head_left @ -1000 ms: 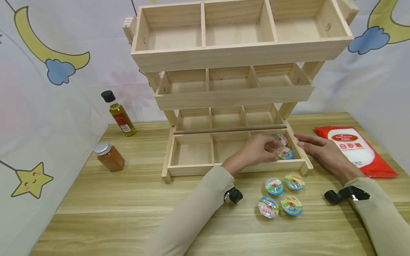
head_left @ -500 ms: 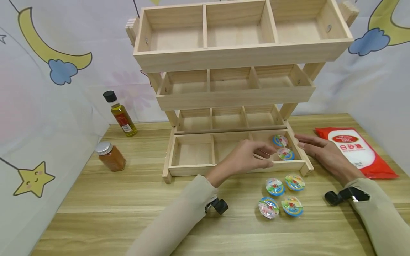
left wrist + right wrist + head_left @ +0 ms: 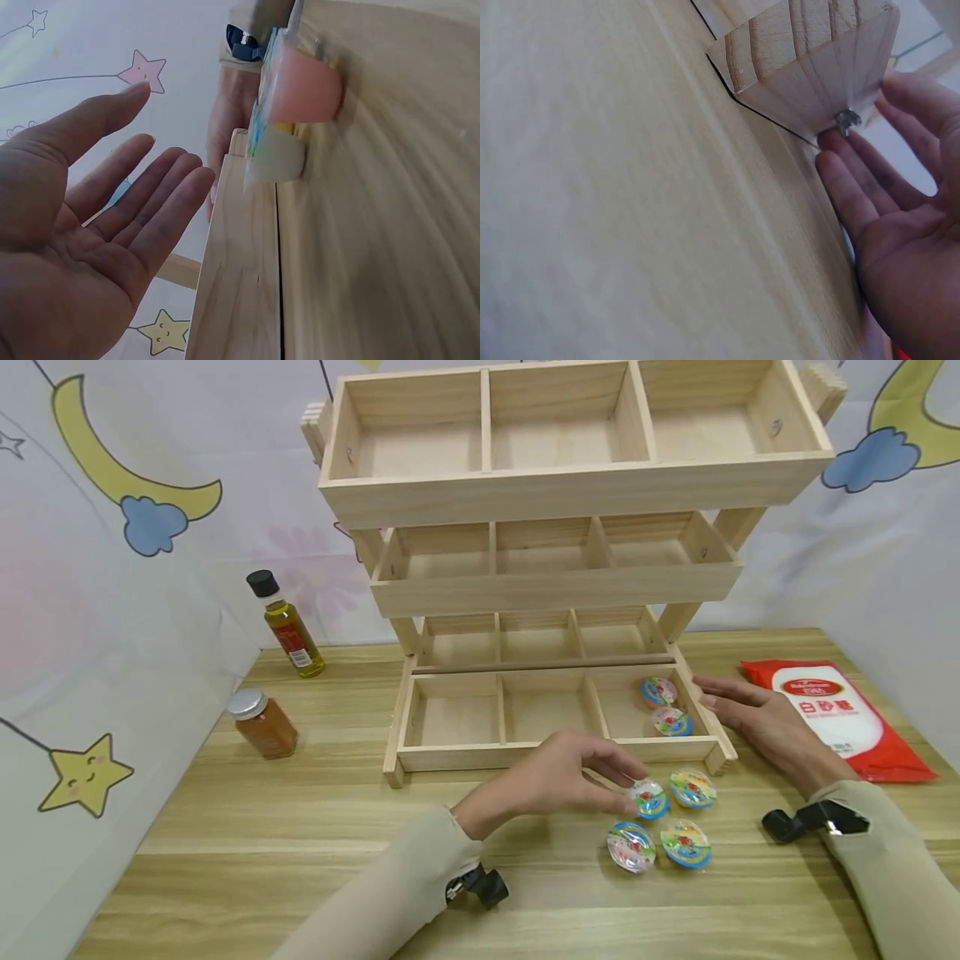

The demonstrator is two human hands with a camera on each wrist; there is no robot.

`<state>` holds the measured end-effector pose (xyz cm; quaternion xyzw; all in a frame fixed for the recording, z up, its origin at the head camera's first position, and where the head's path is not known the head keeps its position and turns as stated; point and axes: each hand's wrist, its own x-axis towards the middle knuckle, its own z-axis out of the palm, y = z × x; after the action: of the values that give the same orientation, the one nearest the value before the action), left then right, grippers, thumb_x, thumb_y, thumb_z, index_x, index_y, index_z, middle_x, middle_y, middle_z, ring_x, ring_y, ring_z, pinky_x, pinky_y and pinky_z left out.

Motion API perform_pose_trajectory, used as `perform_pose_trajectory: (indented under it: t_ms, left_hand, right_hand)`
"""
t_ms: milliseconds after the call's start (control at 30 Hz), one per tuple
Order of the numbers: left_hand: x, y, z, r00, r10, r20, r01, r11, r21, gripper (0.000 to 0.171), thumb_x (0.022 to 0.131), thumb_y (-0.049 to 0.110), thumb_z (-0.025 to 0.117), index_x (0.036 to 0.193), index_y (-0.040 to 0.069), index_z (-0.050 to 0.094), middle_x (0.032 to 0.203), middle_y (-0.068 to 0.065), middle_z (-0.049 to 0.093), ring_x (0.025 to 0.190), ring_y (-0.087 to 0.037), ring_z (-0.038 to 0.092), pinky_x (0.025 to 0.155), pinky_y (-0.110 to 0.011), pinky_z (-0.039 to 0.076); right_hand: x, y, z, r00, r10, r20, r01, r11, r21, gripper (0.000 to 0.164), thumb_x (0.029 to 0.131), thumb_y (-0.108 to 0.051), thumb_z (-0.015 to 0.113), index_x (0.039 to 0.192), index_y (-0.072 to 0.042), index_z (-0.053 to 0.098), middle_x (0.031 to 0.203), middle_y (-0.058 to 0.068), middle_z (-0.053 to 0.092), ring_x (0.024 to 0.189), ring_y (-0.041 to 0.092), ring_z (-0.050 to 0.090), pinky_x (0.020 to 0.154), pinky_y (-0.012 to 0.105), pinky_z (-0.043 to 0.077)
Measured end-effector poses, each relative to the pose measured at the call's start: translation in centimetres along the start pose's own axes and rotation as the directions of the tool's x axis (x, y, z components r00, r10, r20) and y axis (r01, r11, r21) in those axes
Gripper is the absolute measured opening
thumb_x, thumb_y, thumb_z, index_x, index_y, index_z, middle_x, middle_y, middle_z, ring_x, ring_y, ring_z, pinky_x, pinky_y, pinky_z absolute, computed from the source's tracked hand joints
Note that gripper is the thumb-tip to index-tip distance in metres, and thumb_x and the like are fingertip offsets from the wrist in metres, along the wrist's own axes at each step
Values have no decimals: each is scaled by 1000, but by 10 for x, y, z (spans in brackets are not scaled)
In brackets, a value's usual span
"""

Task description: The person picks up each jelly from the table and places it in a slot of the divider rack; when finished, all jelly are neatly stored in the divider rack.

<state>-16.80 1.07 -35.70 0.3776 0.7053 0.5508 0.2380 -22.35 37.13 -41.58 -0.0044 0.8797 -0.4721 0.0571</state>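
Observation:
My left hand [image 3: 558, 777] hovers with parted fingers at the left edge of a small sealed jelly cup [image 3: 649, 799], holding nothing. That cup is one of several with printed foil lids on the table; a pink jelly cup [image 3: 306, 86] and a white one [image 3: 277, 155] show in the left wrist view. Two more, an upper jelly cup [image 3: 658, 691] and a lower jelly cup [image 3: 672, 722], lie in the bottom tier's right compartment. My right hand [image 3: 772, 727] rests against the right side of the wooden rack [image 3: 540, 757], its fingers [image 3: 847, 184] extended by a wing nut [image 3: 847, 120].
Above the bottom tier rise further divided tiers, the top shelf [image 3: 577, 497] jutting forward. Left of the rack stand an oil bottle [image 3: 294, 639] and a jar with a silver lid [image 3: 264, 724]. A red and white sugar bag [image 3: 840, 718] lies at right.
My left hand has withdrawn from the bottom tier's right compartment and come down toward the cups on the table. My right hand stays against the rack.

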Motion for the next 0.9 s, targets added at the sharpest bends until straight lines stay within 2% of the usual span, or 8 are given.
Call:
perform_pose_trajectory:
  t_ms: [200,400,467,633,733,900]
  left_hand:
    - [-5,-3,8,999,-10,42,10,1000,-7,38,89,0,86,124,-4,74,125,-15,75,107,-6,71,91,-23,58]
    - [-9,-6,17,996,-41,81,42,999,-7,38,88,1,86,125,-2,75,123,-7,76,108,-4,69,92,-23,57]
    - [-9,-8,19,995,-43,90,43,999,-7,37,89,1,86,125,-2,75,123,-4,77,108,-5,69,93,-23,57]
    - [-10,-11,21,997,-42,72,45,999,-29,36,87,-3,86,122,-4,75,121,-8,77,105,-6,69,92,-24,58]
    - [-11,-14,22,995,-70,72,75,996,-58,35,86,-4,86,120,-5,76,120,-8,77,104,-5,69,92,-24,58]
    - [-13,-16,23,989,-118,85,122,991,-48,34,85,-4,87,118,-2,77,120,-5,77,102,-2,69,90,-20,57]
  right_hand:
    - [0,0,0,1000,5,5,-5,1000,-5,66,105,-56,60,160,-21,52,157,10,52,124,0,49,92,13,40]
    - [-3,-4,-1,1000,22,15,-22,999,27,64,104,-58,62,158,-25,53,150,-6,58,124,1,52,93,15,43]
    - [-3,-5,-1,1000,24,18,-25,999,35,63,104,-58,62,158,-26,54,149,-7,58,125,1,52,93,15,44]
    - [-2,-1,-2,1000,-3,24,2,999,38,63,105,-54,62,159,-22,52,147,-9,58,122,-2,53,92,14,44]
    - [-1,1,-2,1000,-11,20,10,999,44,63,106,-52,62,159,-20,52,144,-13,59,121,-4,53,91,14,44]
    - [0,1,-2,1000,-13,21,13,999,33,64,106,-52,61,160,-20,51,152,-2,55,123,-3,51,92,13,43]
